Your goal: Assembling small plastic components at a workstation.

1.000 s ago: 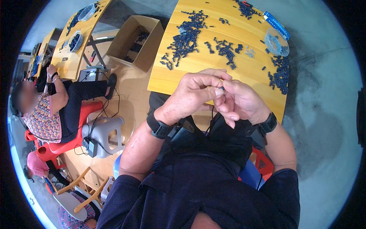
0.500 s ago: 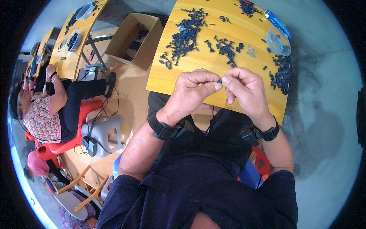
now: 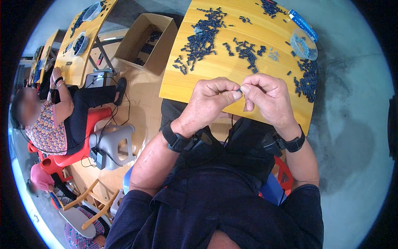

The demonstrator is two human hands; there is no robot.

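Over the near edge of the yellow wooden table (image 3: 182, 89), my two hands meet fingertip to fingertip. My left hand (image 3: 211, 98) pinches a small dark plastic piece (image 3: 239, 90) between thumb and forefinger. The thumb and forefinger of my right hand (image 3: 267, 97) close on the same piece from the other side. Most of it is hidden by the fingertips. Just beyond my hands lies a loose group of small black plastic pieces (image 3: 247, 53), with a few small clear bits (image 3: 274, 54) beside it.
Larger piles of black pieces lie at the table's left (image 3: 203, 39) and right edge (image 3: 306, 81). A clear tub (image 3: 304, 49) and a blue box (image 3: 303, 25) stand far right. A cardboard box (image 3: 161, 58) sits on the floor. A seated person (image 3: 49, 124) works at left.
My hands stay almost in place, still pinching the small piece together. The seated person at left has turned their head.
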